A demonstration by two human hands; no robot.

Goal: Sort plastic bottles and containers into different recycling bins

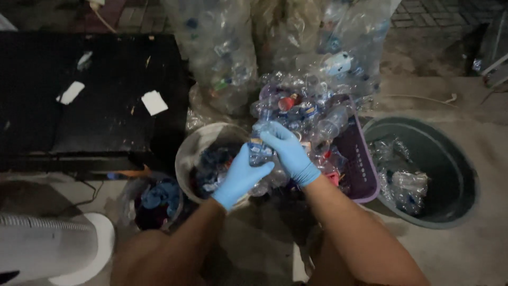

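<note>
Both hands, left (pixel 241 177) and right (pixel 288 153), grasp bottle (pixel 259 151). Basket (pixel 365 169) right of grip piled full; bin (pixel 455 175) beyond holds few; most unsorted.

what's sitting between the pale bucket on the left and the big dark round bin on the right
In the head view, a purple basket heaped with clear plastic bottles.

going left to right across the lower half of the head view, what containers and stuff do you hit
white fan → small container of blue caps → pale bucket → clear plastic bottle held in both gloved hands → purple basket → dark round bin
</note>
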